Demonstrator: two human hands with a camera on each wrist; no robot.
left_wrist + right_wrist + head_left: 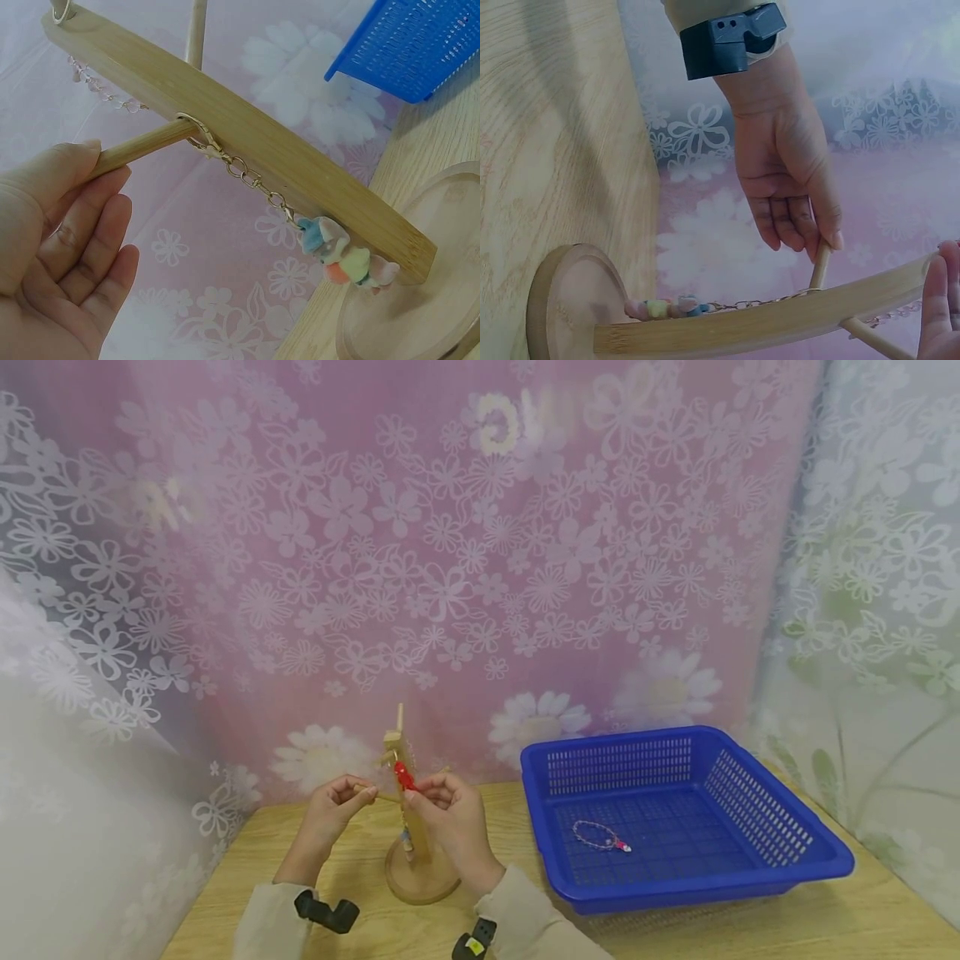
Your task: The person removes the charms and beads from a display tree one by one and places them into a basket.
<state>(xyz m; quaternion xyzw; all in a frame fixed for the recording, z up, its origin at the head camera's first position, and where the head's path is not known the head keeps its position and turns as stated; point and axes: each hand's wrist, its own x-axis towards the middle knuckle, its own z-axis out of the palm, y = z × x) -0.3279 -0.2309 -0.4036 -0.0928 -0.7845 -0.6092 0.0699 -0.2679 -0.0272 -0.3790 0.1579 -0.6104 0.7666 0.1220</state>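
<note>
A wooden stand with side pegs rises from a round base. My left hand pinches the end of one wooden peg between thumb and fingers. From that peg hangs a keychain with a gold-coloured chain and a pastel multicoloured charm. My right hand is by the upper post, its thumb and fingers pinching a small red charm. In the right wrist view, only part of the right hand shows at the edge, and the red charm is mostly hidden.
To the right, a blue plastic basket stands on the wooden table, with a thin bracelet bearing a pink charm inside. Another chain with pink beads hangs behind the post. A flowered curtain closes off the back.
</note>
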